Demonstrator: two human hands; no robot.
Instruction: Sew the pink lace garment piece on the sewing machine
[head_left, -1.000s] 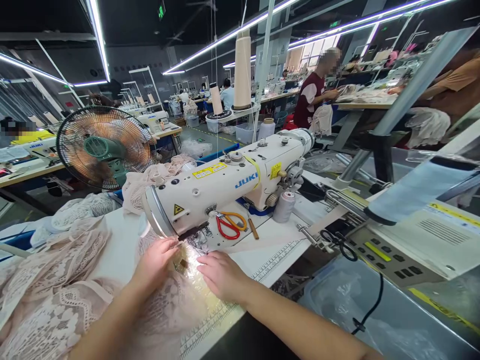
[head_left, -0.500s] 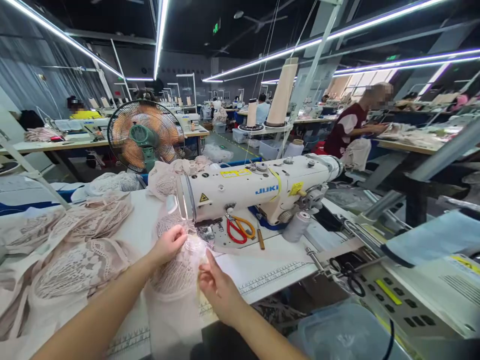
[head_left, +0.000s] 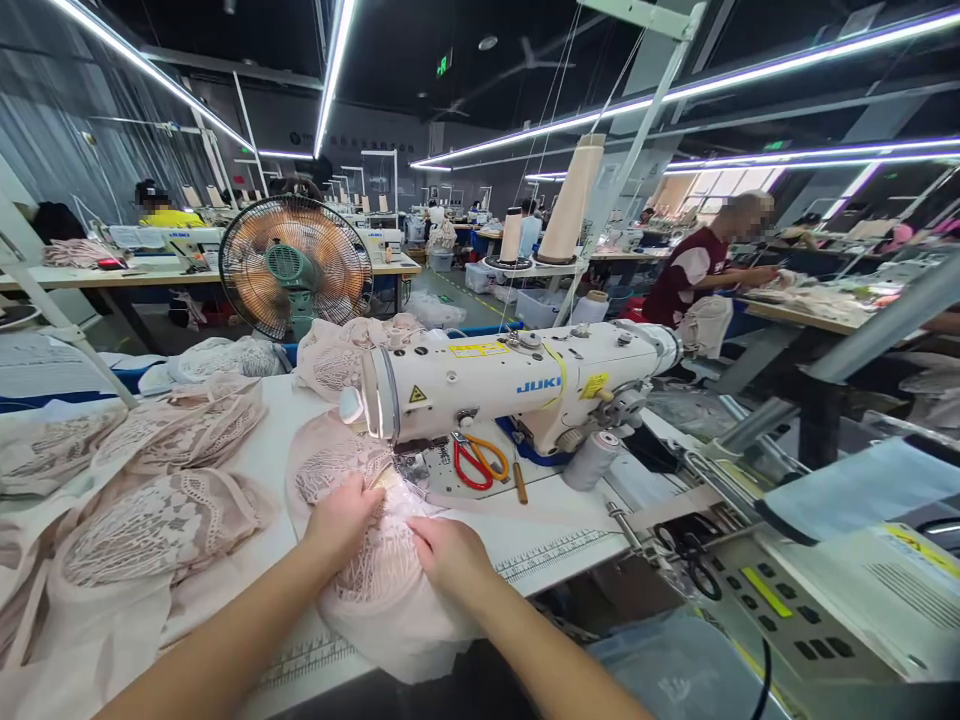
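Note:
A pale pink lace bra (head_left: pixel 379 575) lies on the machine bed, its far part reaching under the head of the white sewing machine (head_left: pixel 480 385). My left hand (head_left: pixel 346 525) presses its fingers together on the lace, just in front of the needle area. To the right, my right hand (head_left: pixel 454 562) pinches the near right edge of the same bra between thumb and fingers. The needle itself is hard to make out. Behind my right hand, red-and-orange-handled snips (head_left: pixel 474 484) rest on the machine bed beside a small wooden-handled tool (head_left: pixel 520 487).
More lace bras (head_left: pixel 150 530) are spread over the table on the left. A grey thread cone (head_left: pixel 592 462) stands by the machine's right end. Beyond are a large fan (head_left: pixel 296 265) and tall thread cones (head_left: pixel 571 200). A co-worker (head_left: pixel 705 265) handles fabric at the right.
My right hand has gone from raised, loosely curled fingers to pinching the bra's edge. The bra's near part has swung rightward, and my left hand has shifted slightly right and toward me.

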